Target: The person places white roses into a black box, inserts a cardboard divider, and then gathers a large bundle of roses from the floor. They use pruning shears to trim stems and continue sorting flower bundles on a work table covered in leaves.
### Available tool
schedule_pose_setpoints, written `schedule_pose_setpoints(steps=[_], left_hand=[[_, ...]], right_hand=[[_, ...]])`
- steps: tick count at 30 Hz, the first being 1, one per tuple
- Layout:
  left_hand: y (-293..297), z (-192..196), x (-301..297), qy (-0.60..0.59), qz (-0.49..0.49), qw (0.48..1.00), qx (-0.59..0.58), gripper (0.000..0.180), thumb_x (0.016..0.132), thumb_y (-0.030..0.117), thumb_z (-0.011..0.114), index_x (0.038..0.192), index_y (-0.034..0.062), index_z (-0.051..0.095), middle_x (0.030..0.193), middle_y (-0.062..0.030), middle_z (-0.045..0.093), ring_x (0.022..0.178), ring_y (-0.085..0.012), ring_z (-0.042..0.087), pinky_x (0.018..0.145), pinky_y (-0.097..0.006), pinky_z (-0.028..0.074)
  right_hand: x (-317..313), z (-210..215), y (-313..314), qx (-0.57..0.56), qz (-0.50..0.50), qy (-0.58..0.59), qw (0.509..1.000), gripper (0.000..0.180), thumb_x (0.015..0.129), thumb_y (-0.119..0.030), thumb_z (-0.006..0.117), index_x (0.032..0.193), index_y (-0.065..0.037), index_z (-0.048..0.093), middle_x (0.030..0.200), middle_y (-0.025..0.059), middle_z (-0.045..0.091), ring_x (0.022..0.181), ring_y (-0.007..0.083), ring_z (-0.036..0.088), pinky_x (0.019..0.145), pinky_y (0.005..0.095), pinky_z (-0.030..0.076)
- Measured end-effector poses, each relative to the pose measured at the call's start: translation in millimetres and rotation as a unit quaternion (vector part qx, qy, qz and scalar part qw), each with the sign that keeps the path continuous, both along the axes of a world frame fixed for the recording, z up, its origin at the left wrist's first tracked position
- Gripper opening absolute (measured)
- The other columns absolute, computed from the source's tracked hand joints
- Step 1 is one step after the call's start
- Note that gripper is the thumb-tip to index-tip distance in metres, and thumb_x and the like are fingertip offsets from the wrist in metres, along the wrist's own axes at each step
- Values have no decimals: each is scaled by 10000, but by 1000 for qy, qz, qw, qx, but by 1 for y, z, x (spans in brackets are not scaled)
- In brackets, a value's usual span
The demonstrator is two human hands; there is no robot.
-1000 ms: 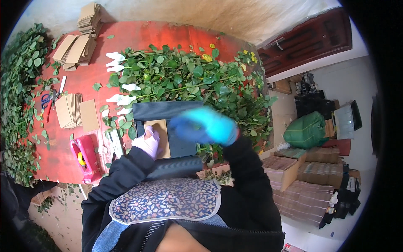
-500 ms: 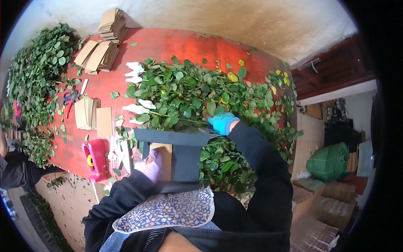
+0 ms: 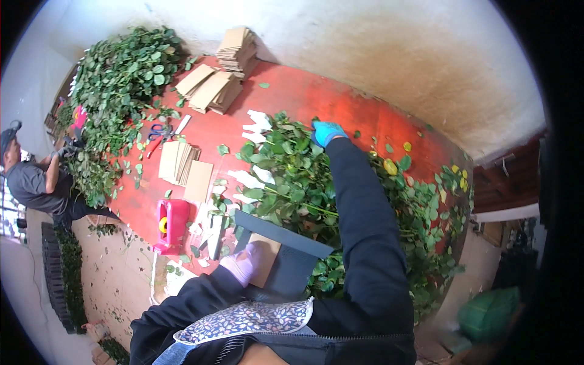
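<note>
My left hand (image 3: 239, 265), in a lilac glove, is closed on a brown cardboard piece (image 3: 266, 260) lying over a black tray-like holder (image 3: 292, 267) with a raised far edge. My right hand (image 3: 328, 132), in a teal glove, is stretched across a pile of leafy stems (image 3: 295, 182) to its far side. Its fingers are bent together at the leaves, around what looks like a leafy stem. White-wrapped heads (image 3: 246, 179) stick out at the pile's left end. My right forearm hides part of the pile.
A pink tape dispenser (image 3: 172, 225), cardboard stacks (image 3: 236, 52) and scissors (image 3: 159, 131) lie on the red table (image 3: 292, 82). Another leafy heap (image 3: 125, 67) fills the far left. A person (image 3: 36, 176) stands beside it. Green bundle (image 3: 486, 313) at lower right.
My right hand has moved from the near side of the leafy pile to its far side. My left hand stays at the cardboard. The view has swung left, showing more of the person.
</note>
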State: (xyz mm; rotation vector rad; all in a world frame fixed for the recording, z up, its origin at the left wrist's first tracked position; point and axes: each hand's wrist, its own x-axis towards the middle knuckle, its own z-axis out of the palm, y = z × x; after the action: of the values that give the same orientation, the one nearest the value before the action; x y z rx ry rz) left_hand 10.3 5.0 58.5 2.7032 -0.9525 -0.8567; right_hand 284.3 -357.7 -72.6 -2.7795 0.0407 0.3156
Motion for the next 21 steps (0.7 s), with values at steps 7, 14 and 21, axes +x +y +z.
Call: schedule_pose_setpoints(steps=[7, 14, 21], left_hand=[[6, -6, 1, 20, 23, 999, -19, 612, 768, 177, 721, 1301, 13, 470, 1361, -158, 449, 1042, -317, 617, 792, -378, 544], [-1, 10, 8, 47, 24, 999, -13, 644, 762, 146, 719, 1334, 32, 444, 1351, -165, 463, 1095, -320, 595, 792, -369, 552], [-1, -2, 7, 9, -16, 996, -86, 513, 753, 122, 684, 1230, 75, 501, 1271, -175, 479, 1037, -326, 600, 732, -378, 563]], right_hand=[[-17, 38, -1, 84, 78, 16, 993, 268, 845, -226, 640, 1070, -83, 661, 1096, 161, 669, 1011, 335, 635, 873, 424, 500], [-76, 123, 6, 132, 52, -221, 965, 239, 837, -138, 641, 1063, -63, 630, 949, 181, 671, 873, 365, 651, 758, 450, 512], [-95, 104, 5, 29, 57, -172, 983, 216, 846, -159, 626, 1049, -85, 624, 961, 182, 670, 870, 378, 644, 731, 475, 508]])
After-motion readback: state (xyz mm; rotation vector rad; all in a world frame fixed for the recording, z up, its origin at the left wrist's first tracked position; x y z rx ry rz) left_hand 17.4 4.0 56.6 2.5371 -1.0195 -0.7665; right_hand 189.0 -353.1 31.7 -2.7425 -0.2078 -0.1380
